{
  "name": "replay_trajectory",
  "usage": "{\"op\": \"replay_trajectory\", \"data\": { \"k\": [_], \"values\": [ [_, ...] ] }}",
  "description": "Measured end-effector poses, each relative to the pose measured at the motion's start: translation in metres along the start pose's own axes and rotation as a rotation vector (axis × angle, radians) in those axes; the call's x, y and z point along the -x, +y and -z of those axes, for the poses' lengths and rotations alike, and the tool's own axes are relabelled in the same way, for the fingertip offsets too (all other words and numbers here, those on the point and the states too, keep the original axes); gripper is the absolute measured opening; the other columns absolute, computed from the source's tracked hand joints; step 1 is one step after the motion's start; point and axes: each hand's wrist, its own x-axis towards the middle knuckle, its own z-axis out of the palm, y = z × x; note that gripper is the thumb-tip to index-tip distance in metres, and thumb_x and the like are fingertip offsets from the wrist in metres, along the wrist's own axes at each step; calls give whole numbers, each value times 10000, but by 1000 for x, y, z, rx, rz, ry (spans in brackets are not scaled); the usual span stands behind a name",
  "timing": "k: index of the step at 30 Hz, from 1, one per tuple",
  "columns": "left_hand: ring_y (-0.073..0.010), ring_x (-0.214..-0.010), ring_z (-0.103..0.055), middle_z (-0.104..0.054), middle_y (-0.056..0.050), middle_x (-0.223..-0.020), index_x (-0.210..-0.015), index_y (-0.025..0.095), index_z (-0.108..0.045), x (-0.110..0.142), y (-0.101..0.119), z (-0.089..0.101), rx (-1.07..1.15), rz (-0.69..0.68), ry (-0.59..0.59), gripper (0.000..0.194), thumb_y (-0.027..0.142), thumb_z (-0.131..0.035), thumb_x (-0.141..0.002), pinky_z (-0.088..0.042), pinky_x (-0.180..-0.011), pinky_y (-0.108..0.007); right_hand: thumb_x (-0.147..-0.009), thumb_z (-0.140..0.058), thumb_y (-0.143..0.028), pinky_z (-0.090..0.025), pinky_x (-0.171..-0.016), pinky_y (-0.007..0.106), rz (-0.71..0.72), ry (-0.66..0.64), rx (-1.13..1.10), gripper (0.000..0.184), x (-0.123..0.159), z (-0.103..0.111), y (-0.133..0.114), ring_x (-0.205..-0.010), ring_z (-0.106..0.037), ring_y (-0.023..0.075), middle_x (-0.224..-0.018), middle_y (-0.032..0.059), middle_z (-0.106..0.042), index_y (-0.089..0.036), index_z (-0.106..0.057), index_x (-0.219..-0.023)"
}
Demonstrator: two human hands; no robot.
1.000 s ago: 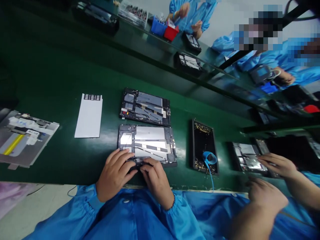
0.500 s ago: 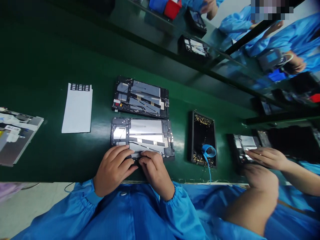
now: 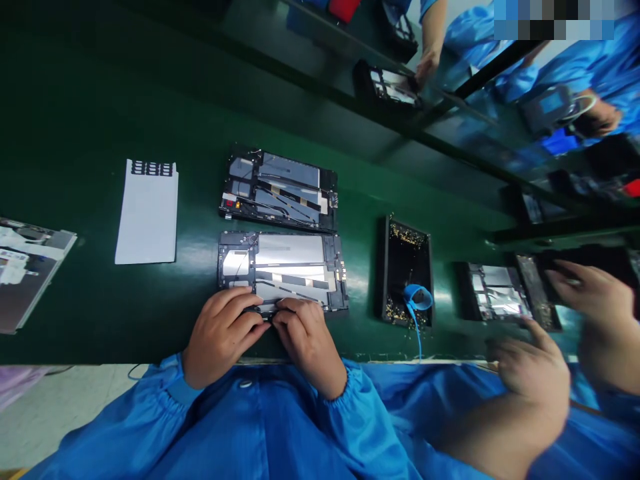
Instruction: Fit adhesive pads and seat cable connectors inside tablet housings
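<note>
Right in front of me lies an opened tablet (image 3: 290, 250) with silver battery panels, black strips and a black frame. My left hand (image 3: 223, 333) rests at its near edge, thumb and bent fingers pinched on the rim. My right hand (image 3: 310, 343) closes on the same rim just to the right, its fingertips almost meeting the left ones. Whether a small part sits between the fingertips is hidden. Just behind lies a second opened tablet (image 3: 290, 175), darker, with a small red and yellow spot at its left end; neither hand touches it.
To the left are a white sheet (image 3: 147, 220) with black stickers and a metal panel (image 3: 40, 280). On the right, a black tray (image 3: 384, 267) holds tiny gold screws and a blue wrist strap (image 3: 419, 298). A co-worker's hands (image 3: 535, 363) are beside another opened tablet (image 3: 500, 280). A shelf runs behind.
My hands stay at the tablet's near edge with only slight finger shifts. The co-worker's far hand has moved right, off their tablet. Across the shelf, another person's hand has reached down to a device.
</note>
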Motion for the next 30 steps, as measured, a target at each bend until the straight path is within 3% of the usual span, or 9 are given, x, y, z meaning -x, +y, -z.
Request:
{"op": "replay_trajectory", "data": {
  "k": [8,15,30],
  "values": [
    [-251,-1195,-606,-711,-51,-1139,-983,212,-677,-2,-1,-2,2,-31,-1,75,164,-649,-934,-527,-994,-427,-1005,-556,-159,-510,-825,395,-10,-19,11,111,-1,2,-1,-977,-616,226,-1109,87,-682,-225,-606,-1078],
    [-255,-1213,-598,-705,-48,-1150,-971,214,-693,-3,1,-1,-17,-31,-21,78,163,-646,-936,-525,-1004,-424,-971,-600,-106,-582,-943,380,-82,95,-257,225,15,-1,11,-1131,-648,207,-1179,103,-644,-231,-617,-1157],
    [-253,-1123,-625,-707,-42,-1099,-931,210,-672,-7,5,-6,-20,9,-30,18,194,-677,-925,-535,-950,-424,-972,-595,-100,-566,-923,390,-94,88,-219,198,12,-4,9,-1088,-635,213,-1126,106,-642,-207,-609,-1139]
  ]
}}
